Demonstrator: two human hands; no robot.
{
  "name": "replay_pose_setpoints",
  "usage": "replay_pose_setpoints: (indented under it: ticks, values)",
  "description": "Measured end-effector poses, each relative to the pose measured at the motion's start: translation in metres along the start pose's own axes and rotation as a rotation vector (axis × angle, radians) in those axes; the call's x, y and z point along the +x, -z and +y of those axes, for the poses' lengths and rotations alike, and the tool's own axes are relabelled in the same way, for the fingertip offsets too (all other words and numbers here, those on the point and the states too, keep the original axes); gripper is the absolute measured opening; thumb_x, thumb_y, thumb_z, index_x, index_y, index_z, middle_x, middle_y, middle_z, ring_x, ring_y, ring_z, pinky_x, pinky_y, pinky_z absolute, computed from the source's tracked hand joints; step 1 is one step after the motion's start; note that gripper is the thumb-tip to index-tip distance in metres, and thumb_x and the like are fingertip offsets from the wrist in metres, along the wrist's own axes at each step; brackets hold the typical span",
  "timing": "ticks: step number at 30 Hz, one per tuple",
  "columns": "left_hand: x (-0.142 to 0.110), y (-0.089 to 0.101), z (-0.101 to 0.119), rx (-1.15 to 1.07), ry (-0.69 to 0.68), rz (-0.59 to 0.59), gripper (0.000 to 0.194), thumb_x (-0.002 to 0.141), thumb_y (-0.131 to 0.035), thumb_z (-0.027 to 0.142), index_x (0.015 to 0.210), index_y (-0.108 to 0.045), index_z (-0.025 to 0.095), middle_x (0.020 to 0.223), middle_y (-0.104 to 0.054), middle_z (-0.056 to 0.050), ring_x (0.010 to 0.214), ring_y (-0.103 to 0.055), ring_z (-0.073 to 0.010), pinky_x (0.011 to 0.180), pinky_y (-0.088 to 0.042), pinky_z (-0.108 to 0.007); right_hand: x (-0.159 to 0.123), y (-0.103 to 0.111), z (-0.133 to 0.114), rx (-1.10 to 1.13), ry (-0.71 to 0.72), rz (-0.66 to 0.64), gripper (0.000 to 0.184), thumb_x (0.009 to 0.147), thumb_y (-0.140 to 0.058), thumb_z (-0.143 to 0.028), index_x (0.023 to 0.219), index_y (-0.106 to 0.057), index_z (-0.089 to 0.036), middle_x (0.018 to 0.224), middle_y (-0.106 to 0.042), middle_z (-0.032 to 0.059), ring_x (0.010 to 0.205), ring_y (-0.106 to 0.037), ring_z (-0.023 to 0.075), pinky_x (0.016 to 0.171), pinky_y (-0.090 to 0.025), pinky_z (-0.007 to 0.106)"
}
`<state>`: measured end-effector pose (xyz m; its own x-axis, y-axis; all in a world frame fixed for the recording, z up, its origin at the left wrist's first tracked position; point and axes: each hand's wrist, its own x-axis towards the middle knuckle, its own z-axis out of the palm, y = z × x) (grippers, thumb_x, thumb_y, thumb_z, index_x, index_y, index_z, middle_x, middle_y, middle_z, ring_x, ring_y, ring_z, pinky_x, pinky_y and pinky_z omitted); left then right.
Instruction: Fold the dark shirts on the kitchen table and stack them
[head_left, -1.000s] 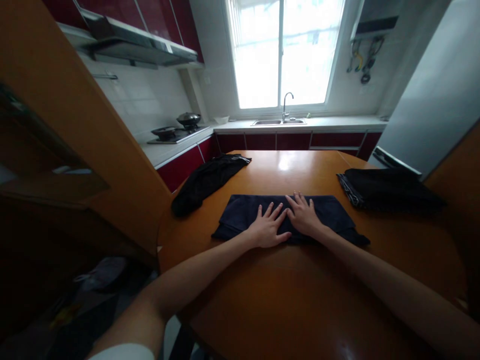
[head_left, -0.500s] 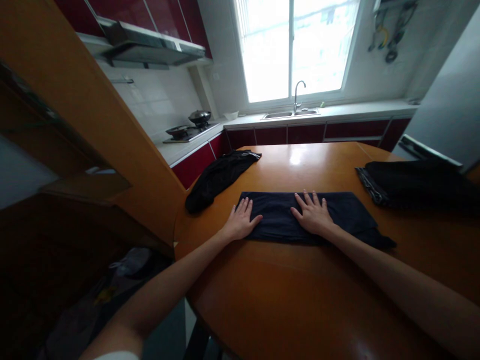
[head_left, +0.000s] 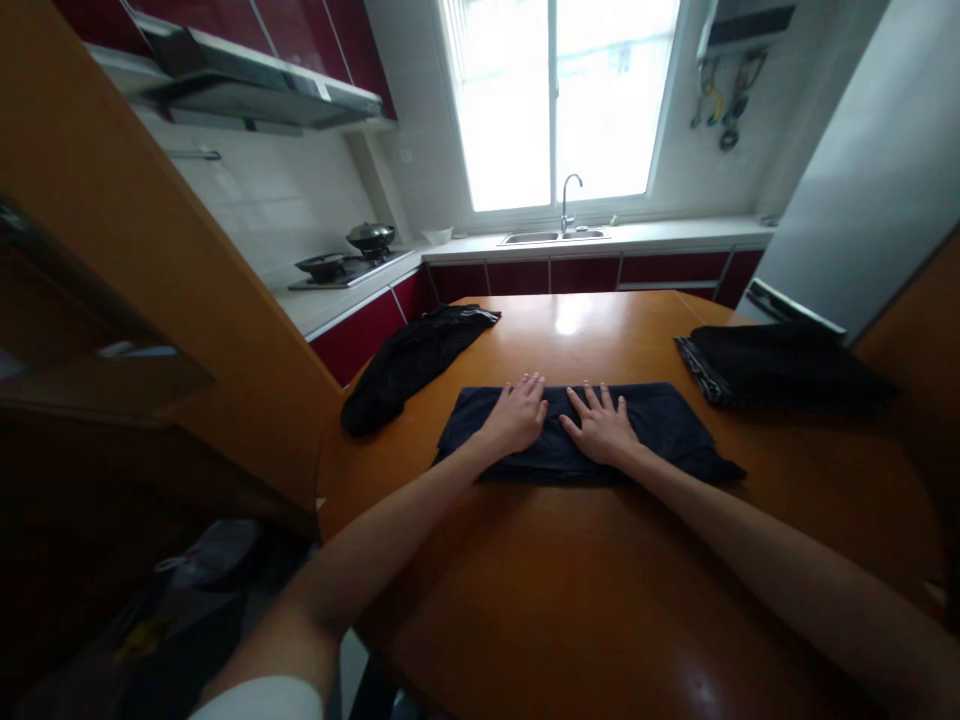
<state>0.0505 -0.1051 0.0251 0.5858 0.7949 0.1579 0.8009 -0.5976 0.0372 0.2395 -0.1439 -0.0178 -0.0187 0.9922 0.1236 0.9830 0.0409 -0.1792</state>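
Note:
A dark navy garment (head_left: 660,425), folded into a long flat strip, lies across the wooden table (head_left: 570,570) in front of me. My left hand (head_left: 517,413) rests on it left of the middle, palm down with its fingers stretched out. Just to the right, my right hand (head_left: 600,428) lies flat on the same cloth with fingers spread. A narrow gap separates the two hands. The garment's right end tapers to a loose corner; its exact kind cannot be made out.
A crumpled black garment (head_left: 412,365) with white stripes lies at the table's left edge. Folded black cloth (head_left: 780,368) sits at the right. Beyond are a stove (head_left: 352,270) with pans, a sink (head_left: 532,238) under the window, and a pale fridge (head_left: 847,190) on the right.
My left hand has slid right along the garment, from its left end to near my right hand. My right hand stays on the cloth. The camera view has turned slightly right.

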Motion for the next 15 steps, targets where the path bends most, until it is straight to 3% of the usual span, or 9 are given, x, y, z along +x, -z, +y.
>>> replay_pose_setpoints:
  ticks: [3, 6, 10, 15]
  values:
    - [0.022, -0.022, 0.026, -0.033, -0.069, -0.003, 0.056, 0.106, -0.018, 0.036, 0.156, -0.033, 0.013, 0.164, -0.028, -0.010, 0.152, -0.022, -0.0233, 0.121, -0.022, -0.046, -0.001, 0.002, 0.001, -0.001, 0.002, -0.007, 0.068, 0.100, -0.028, -0.059, 0.160, -0.025, -0.027, 0.167, -0.018, 0.0105, 0.153, -0.010, 0.0374, 0.117, -0.014, 0.065]
    - [0.023, -0.037, 0.025, -0.038, -0.061, 0.001, 0.063, 0.106, -0.018, 0.048, 0.158, -0.029, 0.014, 0.165, -0.025, -0.011, 0.153, -0.019, -0.0240, 0.123, -0.017, -0.047, -0.001, 0.003, 0.003, 0.003, 0.014, -0.024, 0.064, 0.102, -0.027, -0.053, 0.160, -0.025, -0.026, 0.167, -0.017, 0.0092, 0.153, -0.012, 0.0341, 0.118, -0.013, 0.061]
    - [0.010, -0.040, 0.000, -0.047, 0.019, -0.027, 0.075, 0.102, -0.019, 0.063, 0.160, -0.022, 0.016, 0.166, -0.020, -0.009, 0.154, -0.013, -0.0264, 0.123, -0.015, -0.049, 0.000, 0.005, 0.017, 0.014, -0.025, -0.037, 0.065, 0.102, -0.027, -0.054, 0.160, -0.023, -0.024, 0.167, -0.017, 0.0112, 0.154, -0.012, 0.0287, 0.120, -0.012, 0.057]
    - [-0.009, -0.030, -0.046, -0.019, 0.141, -0.085, 0.077, 0.101, -0.017, 0.064, 0.160, -0.022, 0.013, 0.166, -0.019, -0.012, 0.154, -0.014, -0.0264, 0.123, -0.014, -0.048, -0.002, 0.009, 0.052, 0.012, -0.112, -0.064, 0.070, 0.101, -0.024, -0.059, 0.159, -0.025, -0.020, 0.167, -0.017, 0.0131, 0.154, -0.011, 0.0264, 0.122, -0.010, 0.054]
